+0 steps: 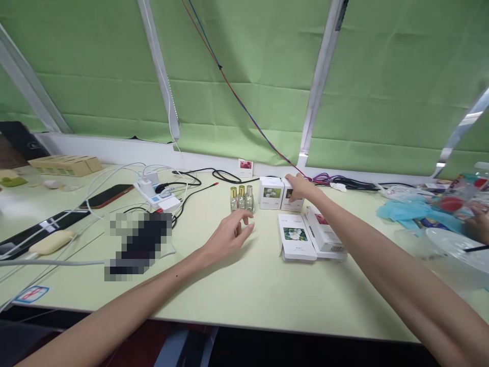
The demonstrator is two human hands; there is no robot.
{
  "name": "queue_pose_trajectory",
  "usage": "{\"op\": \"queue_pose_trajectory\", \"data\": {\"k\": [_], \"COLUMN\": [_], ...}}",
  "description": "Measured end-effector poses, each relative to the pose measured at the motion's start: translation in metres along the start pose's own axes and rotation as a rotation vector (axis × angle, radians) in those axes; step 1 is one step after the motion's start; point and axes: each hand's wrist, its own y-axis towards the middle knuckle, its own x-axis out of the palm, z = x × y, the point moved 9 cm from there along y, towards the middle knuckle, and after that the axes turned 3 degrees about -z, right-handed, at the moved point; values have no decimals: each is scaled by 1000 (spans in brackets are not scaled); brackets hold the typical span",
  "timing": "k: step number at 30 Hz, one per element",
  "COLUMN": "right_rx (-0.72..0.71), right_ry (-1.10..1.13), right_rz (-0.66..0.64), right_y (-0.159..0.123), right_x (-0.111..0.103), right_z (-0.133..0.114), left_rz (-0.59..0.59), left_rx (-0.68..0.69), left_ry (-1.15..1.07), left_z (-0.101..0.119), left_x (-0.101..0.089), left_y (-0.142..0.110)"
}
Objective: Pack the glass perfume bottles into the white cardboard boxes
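Note:
My right hand [300, 186] is closed over the top of a small white box [292, 203] with a picture on its front. Touching it on the left stands a similar white box [271, 196] with a white-flower picture. My left hand [228, 235] hovers low over the table, empty, its thumb and fingers apart and loosely bent. Just behind it, three small glass bottles [241, 200] stand upright in a row, two with gold caps and one with a silver cap. Nearer me lie a flat white flower box [297, 238] and a white box with a red picture [324, 229], partly hidden by my right forearm.
A power strip [162, 200] with white and black cables occupies the left, near a phone [109, 196] and a pixelated dark object [141, 244]. On the right are a plastic tub [454, 250], blue cloth [401, 210] and another person's hand [479, 221].

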Motion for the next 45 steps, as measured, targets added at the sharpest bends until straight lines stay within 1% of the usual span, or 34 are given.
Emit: {"op": "queue_pose_trajectory", "data": {"k": [9, 18, 25, 31, 38, 45], "right_rx": [-63, -61, -29, 3, 26, 95], "right_ry": [29, 39, 41, 33, 16, -21], "right_rz": [-4, -27, -47, -42, -42, 12], "right_y": [10, 6, 1, -1, -4, -6], "right_x": [2, 2, 1, 2, 1, -1], "right_z": [-2, -5, -8, -10, -12, -15], "left_rz": [11, 0, -5, 2, -17, -24], "left_rx": [-1, -2, -2, -2, -9, -9], "left_ry": [0, 1, 14, 4, 4, 14], "left_z": [3, -2, 1, -1, -2, -3], "left_x": [-1, 1, 1, 1, 2, 1], "left_y": [-1, -1, -1, -1, -2, -1]}}
